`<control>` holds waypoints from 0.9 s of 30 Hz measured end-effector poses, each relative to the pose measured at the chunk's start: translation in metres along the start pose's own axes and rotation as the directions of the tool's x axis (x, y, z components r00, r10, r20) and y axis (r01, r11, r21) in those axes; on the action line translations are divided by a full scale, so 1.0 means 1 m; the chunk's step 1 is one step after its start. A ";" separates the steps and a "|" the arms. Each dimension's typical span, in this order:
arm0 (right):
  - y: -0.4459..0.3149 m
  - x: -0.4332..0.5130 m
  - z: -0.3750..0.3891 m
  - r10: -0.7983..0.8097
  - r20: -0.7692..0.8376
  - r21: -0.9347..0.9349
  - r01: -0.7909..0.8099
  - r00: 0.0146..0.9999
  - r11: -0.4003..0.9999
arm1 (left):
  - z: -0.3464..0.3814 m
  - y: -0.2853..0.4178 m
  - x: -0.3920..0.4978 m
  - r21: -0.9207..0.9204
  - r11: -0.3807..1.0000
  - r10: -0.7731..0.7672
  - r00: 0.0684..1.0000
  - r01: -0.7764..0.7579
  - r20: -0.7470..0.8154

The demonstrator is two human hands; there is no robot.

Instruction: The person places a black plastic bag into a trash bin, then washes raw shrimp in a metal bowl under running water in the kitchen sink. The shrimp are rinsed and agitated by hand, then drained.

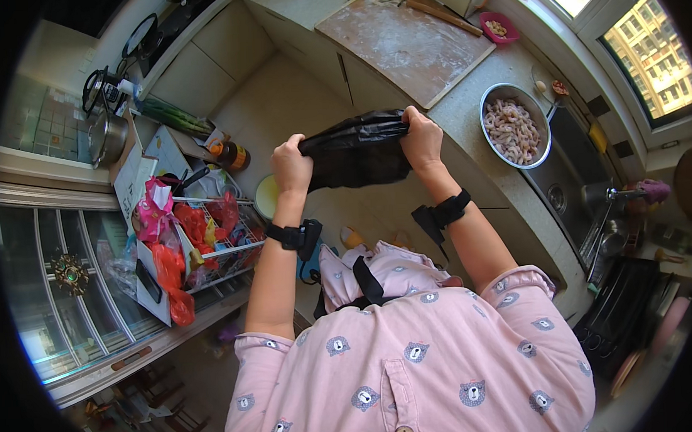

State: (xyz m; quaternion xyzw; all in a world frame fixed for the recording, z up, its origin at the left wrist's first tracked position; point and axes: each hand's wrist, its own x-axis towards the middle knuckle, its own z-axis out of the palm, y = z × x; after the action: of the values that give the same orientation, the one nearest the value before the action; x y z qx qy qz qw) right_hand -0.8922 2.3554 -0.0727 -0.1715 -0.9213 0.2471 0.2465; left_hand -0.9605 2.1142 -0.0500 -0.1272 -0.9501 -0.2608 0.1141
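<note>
A black plastic bag [358, 154] is stretched out in the air before me, above the kitchen floor. My left hand [293, 165] grips its left upper corner in a closed fist. The right upper corner is pinched in my right hand [422, 137]. Both wrists wear black straps with small devices. To the right of the bag, a metal bowl of raw shrimp [514, 126] rests on the counter beside the sink. Beyond the bag lies a floured wooden board [405, 45].
A rolling pin [444, 17] lies along the board's far edge, near a pink bowl [499, 27]. The sink [570, 171] is at the right. On the left stand a wire rack [226, 253] with colored plastic bags, a bottle [233, 156], green onions [173, 114] and a metal pot [108, 136].
</note>
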 end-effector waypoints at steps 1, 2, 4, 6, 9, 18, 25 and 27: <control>0.003 0.001 -0.001 -0.007 -0.022 -0.026 0.007 1.000 1.000 | -0.004 -0.002 0.001 0.062 0.998 0.017 1.000 -0.016 -0.023; 0.006 0.002 -0.003 -0.007 -0.071 -0.041 0.004 0.997 0.999 | -0.008 -0.005 0.001 0.138 0.990 0.026 0.999 -0.020 -0.043; 0.014 0.003 -0.008 0.025 -0.074 -0.044 -0.028 0.997 0.999 | -0.016 -0.010 0.002 0.149 0.989 0.023 0.998 -0.013 -0.063; 0.019 0.005 -0.011 0.101 -0.051 0.009 -0.101 0.994 0.995 | -0.023 -0.016 0.001 0.186 0.982 -0.018 0.997 0.031 -0.072; 0.021 0.010 -0.012 0.171 -0.085 0.285 -0.141 0.982 0.948 | -0.027 -0.027 0.001 0.072 0.995 0.068 0.995 -0.062 -0.078; -0.036 -0.028 0.014 -0.120 0.630 0.737 -0.543 0.767 0.402 | 0.016 -0.023 -0.015 -0.641 0.283 -0.319 0.700 0.714 0.639; -0.023 -0.022 0.032 -0.145 0.287 0.547 -0.038 0.947 0.836 | 0.007 -0.025 -0.033 -0.570 0.702 -0.053 0.830 0.427 0.556; -0.007 -0.014 0.035 0.066 0.210 0.443 -0.155 0.976 0.883 | 0.005 -0.039 -0.028 -0.513 0.799 -0.119 0.918 0.314 0.377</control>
State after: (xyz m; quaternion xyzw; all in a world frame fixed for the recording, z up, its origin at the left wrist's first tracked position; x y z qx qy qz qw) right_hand -0.9010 2.3306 -0.1002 -0.1369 -0.8451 0.4856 0.1769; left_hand -0.9471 2.0791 -0.0805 -0.0852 -0.8439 -0.5163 -0.1184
